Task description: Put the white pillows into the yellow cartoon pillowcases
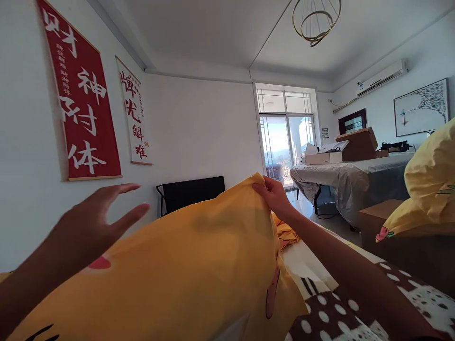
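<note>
A yellow-orange printed cloth, which looks like a bed cover point(199, 246), spreads across the lower middle of the head view. One corner of it is raised, pinched between the thumb and fingers of my right hand point(273, 194). On the left, my left hand point(95, 218) hovers in front of the cloth with thumb and fingers apart, holding nothing. Whether it touches the cloth I cannot tell. Beneath the cloth on the right lies a brown and white patterned blanket point(330, 308), partly hidden by my right forearm.
At the right, a yellow pillow point(430, 189) rests by a cardboard box point(380, 210). Farther back stands a plastic-covered table point(341, 177) with open boxes point(357, 144) on it. A black folded object point(192, 192) is against the far wall, and scrolls point(83, 113) hang at left.
</note>
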Available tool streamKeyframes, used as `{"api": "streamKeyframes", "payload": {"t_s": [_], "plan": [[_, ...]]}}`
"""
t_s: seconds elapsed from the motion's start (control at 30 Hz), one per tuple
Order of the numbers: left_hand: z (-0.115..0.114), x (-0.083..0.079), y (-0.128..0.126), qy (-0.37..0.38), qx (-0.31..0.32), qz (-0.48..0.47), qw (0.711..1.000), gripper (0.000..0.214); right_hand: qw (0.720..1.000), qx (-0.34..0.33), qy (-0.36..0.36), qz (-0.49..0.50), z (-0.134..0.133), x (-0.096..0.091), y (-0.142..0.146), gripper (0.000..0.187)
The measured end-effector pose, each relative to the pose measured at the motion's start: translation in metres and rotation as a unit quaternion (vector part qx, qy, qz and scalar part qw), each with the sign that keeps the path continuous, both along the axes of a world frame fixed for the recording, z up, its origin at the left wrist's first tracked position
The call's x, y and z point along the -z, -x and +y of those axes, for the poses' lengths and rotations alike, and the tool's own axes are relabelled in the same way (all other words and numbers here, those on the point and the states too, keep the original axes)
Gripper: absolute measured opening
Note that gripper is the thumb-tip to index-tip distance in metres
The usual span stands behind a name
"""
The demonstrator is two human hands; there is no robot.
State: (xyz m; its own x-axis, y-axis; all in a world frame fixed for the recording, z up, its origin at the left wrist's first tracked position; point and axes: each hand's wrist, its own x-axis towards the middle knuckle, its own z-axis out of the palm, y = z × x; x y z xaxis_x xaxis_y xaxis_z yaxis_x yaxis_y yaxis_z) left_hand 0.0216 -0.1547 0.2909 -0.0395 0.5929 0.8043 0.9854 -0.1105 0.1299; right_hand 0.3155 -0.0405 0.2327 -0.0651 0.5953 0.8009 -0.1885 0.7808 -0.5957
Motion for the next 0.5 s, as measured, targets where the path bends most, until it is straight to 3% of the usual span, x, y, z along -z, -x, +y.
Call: {"api": "streamKeyframes", "payload": {"t_s": [0.1, 0.17, 0.23, 0.3, 0.4, 0.5], "plan": [[0.024, -0.001, -0.068, 0.136, 0.163, -0.008, 0.977, 0.068, 1.0, -0.016, -0.014, -0.005, -0.008, -0.002, 0.004, 0.024], [0.039, 0.001, -0.111, 0.234, 0.256, -0.01, 0.938, 0.054, 1.0, -0.005, -0.017, -0.004, -0.011, -0.002, 0.002, 0.024], [0.051, 0.006, -0.14, 0.269, 0.308, -0.018, 0.912, 0.04, 1.0, 0.008, -0.01, 0.013, -0.013, 0.001, -0.003, 0.024], [0.06, 0.011, -0.153, 0.266, 0.346, -0.046, 0.899, 0.04, 0.999, -0.004, 0.011, 0.044, -0.016, 0.011, -0.01, 0.024], [0.071, 0.016, -0.152, 0.258, 0.37, -0.101, 0.887, 0.038, 0.993, -0.046, 0.07, 0.086, -0.019, 0.049, -0.022, 0.041], [0.079, 0.013, -0.146, 0.25, 0.329, -0.105, 0.905, 0.038, 0.982, -0.127, 0.143, 0.014, -0.015, 0.113, -0.03, 0.049]]}}
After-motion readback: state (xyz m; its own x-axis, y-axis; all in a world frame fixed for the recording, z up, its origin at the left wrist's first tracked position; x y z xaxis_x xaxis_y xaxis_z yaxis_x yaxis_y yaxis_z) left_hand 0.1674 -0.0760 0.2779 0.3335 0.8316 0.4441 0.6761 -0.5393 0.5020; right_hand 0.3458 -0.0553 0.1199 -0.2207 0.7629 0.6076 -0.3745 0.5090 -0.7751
